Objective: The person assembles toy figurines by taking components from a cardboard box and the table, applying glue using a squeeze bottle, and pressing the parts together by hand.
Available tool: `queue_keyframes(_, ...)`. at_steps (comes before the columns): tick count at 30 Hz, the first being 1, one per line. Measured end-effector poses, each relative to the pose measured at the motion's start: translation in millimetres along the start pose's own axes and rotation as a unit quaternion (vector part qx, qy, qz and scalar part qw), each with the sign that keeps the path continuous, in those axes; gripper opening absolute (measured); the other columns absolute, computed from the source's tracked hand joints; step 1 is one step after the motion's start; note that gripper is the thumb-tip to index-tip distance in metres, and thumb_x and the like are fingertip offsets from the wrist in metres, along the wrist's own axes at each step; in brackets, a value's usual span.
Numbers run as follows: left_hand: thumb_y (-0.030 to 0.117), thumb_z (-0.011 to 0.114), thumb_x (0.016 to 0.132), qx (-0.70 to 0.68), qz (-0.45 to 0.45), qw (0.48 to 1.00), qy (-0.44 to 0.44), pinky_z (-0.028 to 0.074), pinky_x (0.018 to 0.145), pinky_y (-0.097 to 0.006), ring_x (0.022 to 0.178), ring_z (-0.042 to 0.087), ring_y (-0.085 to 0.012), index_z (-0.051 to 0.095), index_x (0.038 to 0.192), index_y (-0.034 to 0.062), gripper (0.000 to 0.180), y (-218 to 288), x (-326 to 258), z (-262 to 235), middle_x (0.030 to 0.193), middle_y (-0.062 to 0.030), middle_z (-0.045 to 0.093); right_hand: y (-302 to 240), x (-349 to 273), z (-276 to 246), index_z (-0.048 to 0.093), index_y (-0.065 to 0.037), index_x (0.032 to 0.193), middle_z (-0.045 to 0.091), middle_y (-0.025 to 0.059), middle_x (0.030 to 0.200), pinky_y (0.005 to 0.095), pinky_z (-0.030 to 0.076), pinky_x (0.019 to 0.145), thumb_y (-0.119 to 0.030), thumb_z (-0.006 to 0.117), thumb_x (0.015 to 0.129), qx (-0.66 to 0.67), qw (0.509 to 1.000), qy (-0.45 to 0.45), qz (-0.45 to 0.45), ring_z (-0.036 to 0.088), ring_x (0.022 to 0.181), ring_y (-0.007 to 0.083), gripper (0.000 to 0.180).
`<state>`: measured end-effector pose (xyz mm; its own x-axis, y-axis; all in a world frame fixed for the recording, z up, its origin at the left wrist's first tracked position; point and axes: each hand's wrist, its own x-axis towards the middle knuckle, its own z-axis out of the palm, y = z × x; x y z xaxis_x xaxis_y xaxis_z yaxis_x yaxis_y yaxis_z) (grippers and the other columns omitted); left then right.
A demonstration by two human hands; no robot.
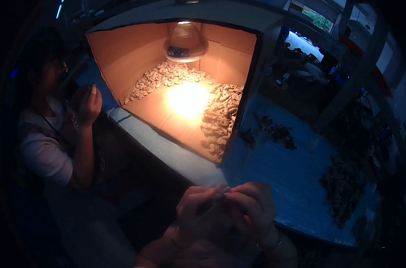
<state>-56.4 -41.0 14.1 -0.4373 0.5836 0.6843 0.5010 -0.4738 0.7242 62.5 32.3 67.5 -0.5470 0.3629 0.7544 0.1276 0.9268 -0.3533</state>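
A small pale piece (221,191) sits pinched between the fingertips of the left hand (196,210) and the right hand (252,210), which meet just in front of the near edge of the table (274,174). It is mostly hidden by the fingers, so its shape cannot be told. It looks light-coloured, and is held up off the table.

I see one package | open brown cardboard box (122,58) lying on its side on the counter (274,178), lit orange inside | dark label (178,52) on the lamp
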Motion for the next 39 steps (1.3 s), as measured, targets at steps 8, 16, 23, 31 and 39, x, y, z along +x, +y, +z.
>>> queue_keyframes(8, 0.001, 0.070, 0.074, 0.024, -0.012, 1.000, -0.009, 0.048, 0.058, -0.025, 0.070, 0.060, -0.0177, 0.054, 0.093, 0.0028, 0.025, 0.8, 2.9, -0.7, 0.084, -0.0115, 0.058, 9.8, 5.5, -2.1, 0.057, -0.002, 0.090, 0.058, 0.0108, 0.086, 0.0342, 0.044, 0.067, 0.002, 0.064, 0.069, 0.069, 0.995, -0.059, 0.044, 0.057, 0.076, 0.0266, 0.022)
queue_keyframes(16, -0.002, 0.063, 0.080, -0.112, -0.129, 0.985, -0.019, 0.049, 0.067, -0.023, 0.080, 0.057, -0.0116, 0.051, 0.098, 0.0017, 0.022, -8.3, -7.2, 8.8, 0.094, -0.0094, 0.054, 1.2, -2.8, 4.3, 0.047, -0.004, 0.104, 0.053, 0.0112, 0.097, 0.0384, 0.041, 0.076, -0.002, 0.065, 0.067, -0.026, 0.994, -0.099, 0.048, 0.054, 0.086, 0.0279, 0.041)
queue_keyframes(23, 0.004, 0.071, 0.073, -0.171, -0.169, 0.970, -0.045, 0.050, 0.071, -0.026, 0.086, 0.057, -0.0159, 0.052, 0.107, 0.0022, 0.039, 7.2, -1.5, 14.7, 0.098, -0.0109, 0.052, 29.2, -20.0, 4.3, 0.045, -0.006, 0.106, 0.048, 0.0127, 0.102, 0.0381, 0.041, 0.082, -0.009, 0.077, 0.057, 0.004, 0.996, -0.058, 0.074, 0.051, 0.095, 0.0273, 0.058)
queue_keyframes(31, 0.031, 0.080, 0.061, -0.010, 0.004, 0.983, -0.184, 0.039, 0.087, -0.038, 0.094, 0.052, -0.0260, 0.051, 0.119, 0.0052, 0.070, 6.6, 17.6, 6.7, 0.107, -0.0119, 0.052, 43.0, -44.2, 3.0, 0.045, -0.005, 0.107, 0.044, 0.0096, 0.110, 0.0335, 0.039, 0.088, -0.010, 0.085, 0.055, 0.519, 0.821, 0.004, 0.238, 0.047, 0.103, 0.0192, 0.066)
queue_keyframes(39, 0.031, 0.079, 0.063, 0.009, 0.006, 0.987, -0.162, 0.040, 0.082, -0.036, 0.092, 0.052, -0.0246, 0.055, 0.115, 0.0065, 0.063, 8.9, 25.8, 5.4, 0.102, -0.0106, 0.054, 41.8, -39.1, 7.5, 0.045, -0.005, 0.108, 0.046, 0.0096, 0.111, 0.0325, 0.042, 0.087, -0.011, 0.087, 0.051, 0.540, 0.799, 0.019, 0.264, 0.048, 0.104, 0.0192, 0.071)
